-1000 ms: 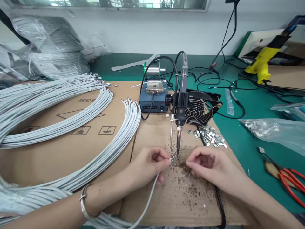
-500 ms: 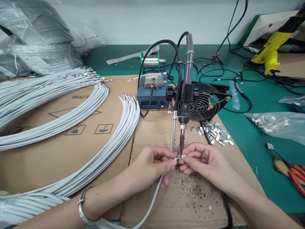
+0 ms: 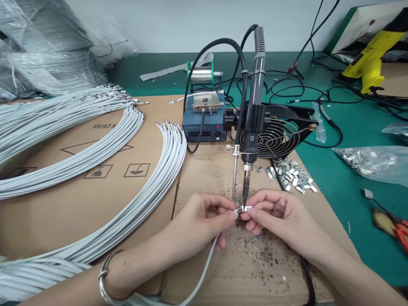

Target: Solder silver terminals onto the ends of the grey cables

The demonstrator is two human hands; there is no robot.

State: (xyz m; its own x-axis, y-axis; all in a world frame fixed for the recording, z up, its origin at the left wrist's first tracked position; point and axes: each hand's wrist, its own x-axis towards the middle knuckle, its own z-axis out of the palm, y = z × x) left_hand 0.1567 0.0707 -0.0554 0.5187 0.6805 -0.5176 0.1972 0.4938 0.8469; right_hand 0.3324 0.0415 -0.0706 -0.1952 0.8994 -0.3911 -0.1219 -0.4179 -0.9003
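Note:
Between thumb and fingers, my left hand pinches the end of a white cable, whose thin coloured wires point right. My right hand is closed on a small silver connector that faces those wires. Straight above this meeting point stands a soldering iron in a holder, its tip down at the connector and wire ends. A thin metal solder feed tube ends just left of the tip. Whether the wires are joined to the connector is too small to tell.
Behind the iron sit a blue soldering station, a solder spool and a black fan. Loose connectors lie in a pile at right. White cable bundles curve across the cardboard. Red-handled pliers rest far right.
The view has shifted slightly. My hands stay together under the iron tip, with the cable end and connector still held. More of the connector's silver face shows now.

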